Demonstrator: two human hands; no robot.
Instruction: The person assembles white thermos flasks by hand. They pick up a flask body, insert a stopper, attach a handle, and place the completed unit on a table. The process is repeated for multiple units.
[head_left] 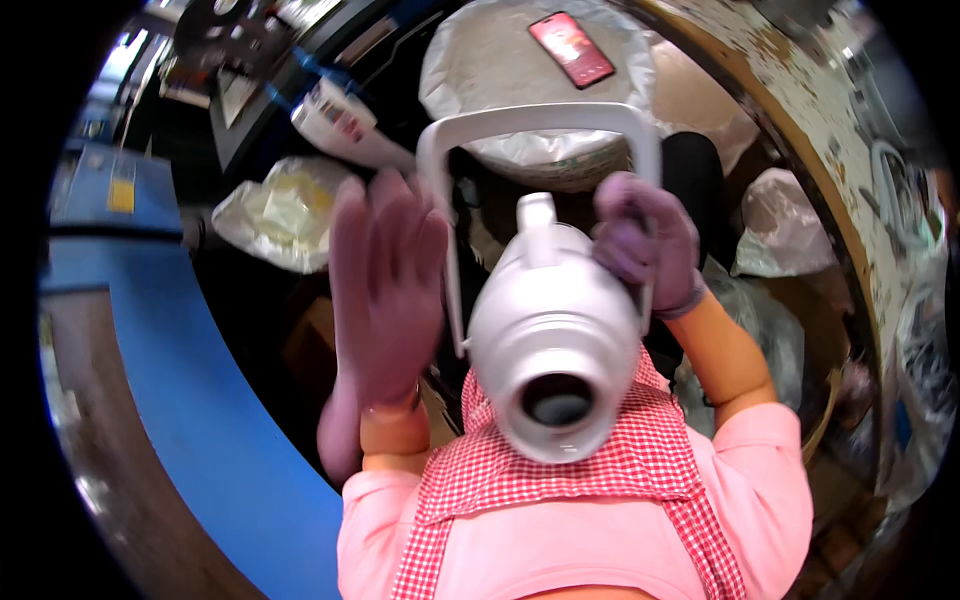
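Note:
A white plastic jug-shaped body (555, 310) with a round dark mouth sits tilted in front of my chest, its mouth facing me. From its sides rises a wide white carrying handle (535, 115), and a short stub stands out from its far side. My right hand (645, 235), in a mauve glove, is closed at the jug's right side, where the handle's arm runs down; its fingertips are partly hidden. My left hand (390, 270), gloved alike and blurred, is raised with its fingers stretched out, left of the jug and apart from its body.
Beyond the jug stands a bag-covered round container (480, 60) with a phone (572, 50) on top. Another white plastic part (345, 125) lies at the far left, above a clear bag (285, 215). A blue machine surface (200, 400) runs along my left; a worn bench (800, 130) curves along my right.

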